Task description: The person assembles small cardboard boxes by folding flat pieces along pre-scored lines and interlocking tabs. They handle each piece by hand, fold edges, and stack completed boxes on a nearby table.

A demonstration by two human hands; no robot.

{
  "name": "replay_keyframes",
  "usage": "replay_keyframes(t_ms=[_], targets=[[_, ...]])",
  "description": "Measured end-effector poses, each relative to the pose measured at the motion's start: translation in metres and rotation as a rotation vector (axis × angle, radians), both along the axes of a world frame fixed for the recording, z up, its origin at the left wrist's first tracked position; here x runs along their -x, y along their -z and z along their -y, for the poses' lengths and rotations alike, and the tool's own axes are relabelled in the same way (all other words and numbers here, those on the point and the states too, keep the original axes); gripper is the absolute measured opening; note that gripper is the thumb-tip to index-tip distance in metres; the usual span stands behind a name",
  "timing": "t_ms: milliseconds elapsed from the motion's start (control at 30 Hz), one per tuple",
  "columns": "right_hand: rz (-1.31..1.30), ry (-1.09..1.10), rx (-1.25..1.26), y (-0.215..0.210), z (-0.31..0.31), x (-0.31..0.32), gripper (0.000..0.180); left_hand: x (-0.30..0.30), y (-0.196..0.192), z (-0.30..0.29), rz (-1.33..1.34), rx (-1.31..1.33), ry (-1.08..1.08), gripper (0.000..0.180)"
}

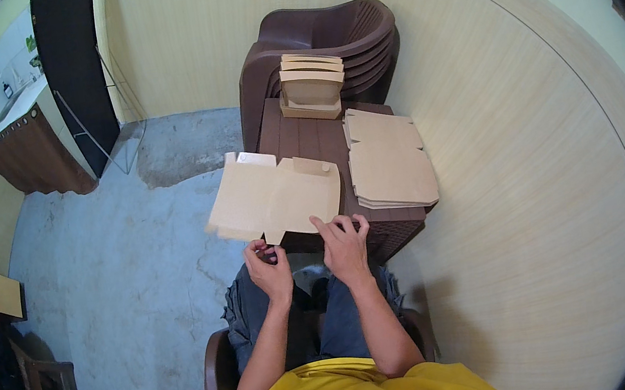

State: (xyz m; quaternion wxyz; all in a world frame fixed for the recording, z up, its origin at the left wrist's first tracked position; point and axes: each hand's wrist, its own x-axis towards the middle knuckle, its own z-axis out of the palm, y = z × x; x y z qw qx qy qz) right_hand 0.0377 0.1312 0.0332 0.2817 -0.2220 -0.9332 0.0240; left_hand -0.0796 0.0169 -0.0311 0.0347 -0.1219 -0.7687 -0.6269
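Note:
A flat, unfolded cardboard box blank (269, 193) lies over the brown table, its left part sticking out past the table's edge. At its near edge, my left hand (269, 270) is closed, fingers curled at a small flap. My right hand (346, 250) grips the near right edge, one digit resting on the cardboard and the other fingers bent. Some fingertips of both hands are hidden. To the right lies a stack of flat cardboard blanks (389, 157). Several folded cardboard boxes (312, 88) stand nested at the table's far end.
The brown plastic table (313, 141) has a woven-pattern side. Stacked brown chairs (315, 33) stand behind it, and a pale panelled wall (522, 167) runs along the right. A small box (2, 295) and a wooden chair (50, 387) are at the left.

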Motion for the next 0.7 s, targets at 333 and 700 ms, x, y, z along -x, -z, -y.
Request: replay_keyframes(t_ms=[333, 700], targets=[[0.002, 0.010, -0.035, -0.004, -0.016, 0.016, 0.046, 0.005, 0.008, 0.001, -0.060, -0.084, 0.079, 0.037], [-0.082, -0.104, 0.005, 0.010, 0.003, 0.055, 0.025, 0.010, 0.006, 0.004, -0.369, 0.136, -0.162, 0.045]])
